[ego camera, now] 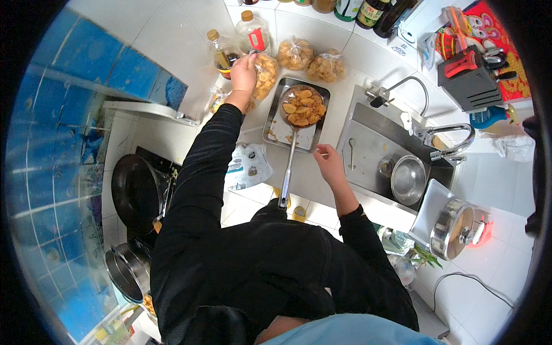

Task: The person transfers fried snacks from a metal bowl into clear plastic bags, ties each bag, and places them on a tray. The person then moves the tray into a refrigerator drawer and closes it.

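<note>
My left hand (244, 74) grips the gathered top of a clear plastic bag (265, 77) filled with golden fried pieces. Right of that bag lies a rectangular metal tray (272, 129) with crumbs on its bottom. A long-handled strainer ladle (290, 166) rests in the tray, its bowl heaped with browned fried pieces (304, 107). The handle reaches past the counter's front edge toward my body. My right hand (330, 163) hovers by the tray's near right corner, holding nothing, with its fingers loosely curled and apart.
Two knotted bags of fried food (295, 54) (327, 67) stand behind the tray. Oil bottles (224, 54) are at back left. A printed plastic bag (249, 166) lies near the front edge. At right is a sink (366, 142) holding a spoon (352, 153) and a metal bowl (408, 180). A wok (136, 192) is at left.
</note>
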The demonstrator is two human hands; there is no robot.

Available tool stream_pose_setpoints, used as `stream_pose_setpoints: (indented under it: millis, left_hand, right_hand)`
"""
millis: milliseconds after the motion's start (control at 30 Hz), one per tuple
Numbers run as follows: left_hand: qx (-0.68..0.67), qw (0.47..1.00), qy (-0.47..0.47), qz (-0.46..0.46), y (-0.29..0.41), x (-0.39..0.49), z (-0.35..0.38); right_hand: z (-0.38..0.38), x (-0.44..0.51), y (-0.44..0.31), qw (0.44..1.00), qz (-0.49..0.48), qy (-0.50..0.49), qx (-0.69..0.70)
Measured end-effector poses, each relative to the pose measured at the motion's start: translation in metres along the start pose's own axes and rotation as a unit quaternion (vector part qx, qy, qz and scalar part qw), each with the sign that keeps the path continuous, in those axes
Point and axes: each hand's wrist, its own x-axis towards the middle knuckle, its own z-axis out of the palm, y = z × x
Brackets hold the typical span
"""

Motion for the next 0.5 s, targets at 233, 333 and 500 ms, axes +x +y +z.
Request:
stream_pose_setpoints:
  millis: [233, 333, 500]
  left_hand:
    - [0.049, 0.993, -0.061, 0.088, -0.039, 0.002, 0.035]
    - [0.07, 0.992, -0.083, 0.071, -0.041, -0.002, 0.031]
    - [0.122, 0.991, -0.022, 0.054, -0.015, -0.023, -0.005]
  right_hand:
    - [0.018, 0.048, 0.035, 0.983, 0.046, 0.079, -0.158]
    - [0.023, 0.062, 0.049, 0.985, 0.058, 0.06, -0.153]
    - [0.017, 0.057, 0.063, 0.984, 0.072, 0.074, -0.142]
